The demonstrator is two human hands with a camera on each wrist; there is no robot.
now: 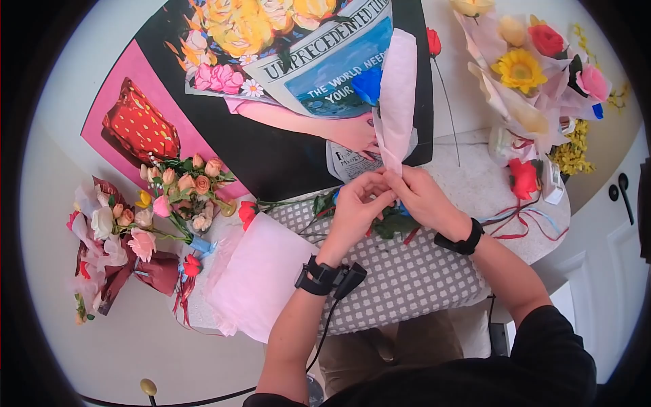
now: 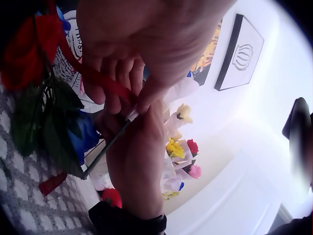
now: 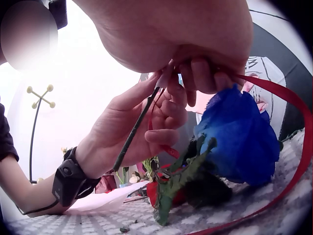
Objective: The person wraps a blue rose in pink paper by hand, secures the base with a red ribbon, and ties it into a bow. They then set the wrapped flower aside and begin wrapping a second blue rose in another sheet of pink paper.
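Both hands meet at the lower end of a blue rose wrapped in a tall pink paper. My right hand grips the gathered paper, fingers curled round it. With thumb and fingers, my left hand pinches a red ribbon at the same spot. The bare green stem sticks out below the paper's end. One ribbon length loops down to the cloth in the right wrist view. Another blue rose and a red rose lie on the checked cloth under the hands.
Pink paper sheets lie left of the hands. Peach roses and a wrapped bouquet stand farther left. A large bouquet stands at the back right, near loose ribbons. A big poster leans behind the table.
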